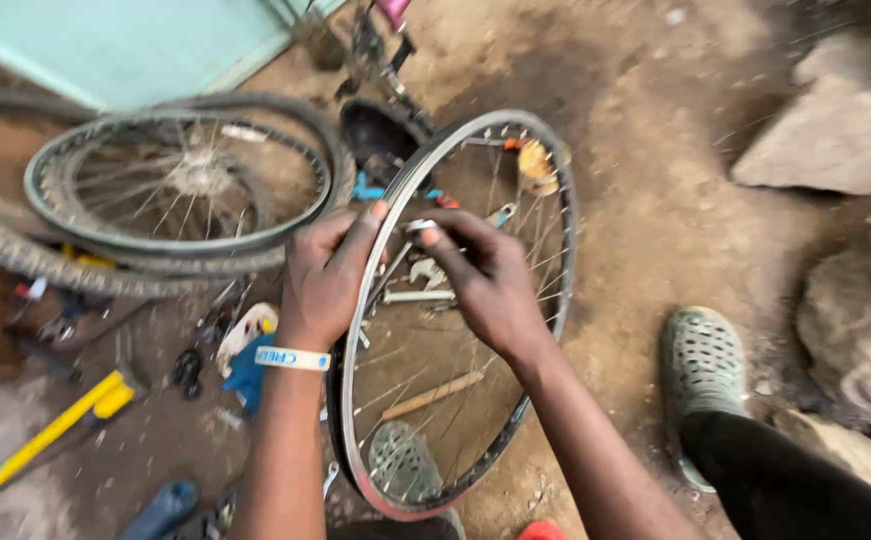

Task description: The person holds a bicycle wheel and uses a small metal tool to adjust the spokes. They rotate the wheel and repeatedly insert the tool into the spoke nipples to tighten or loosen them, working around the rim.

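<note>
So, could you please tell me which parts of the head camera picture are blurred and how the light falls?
Head view: soft, even daylight, no hard shadows or glare; the left hand and right hand on the bare silver spoked wheel rim are slightly motion-smeared; the grey rocks and yellow-handled tool at the edges blur more.

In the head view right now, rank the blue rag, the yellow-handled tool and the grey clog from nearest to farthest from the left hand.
Measured from the left hand on the wheel rim:
1. Blue rag, just below-left, beside the wrist.
2. Yellow-handled tool, on the ground far left.
3. Grey clog, across the wheel, far right.
</note>
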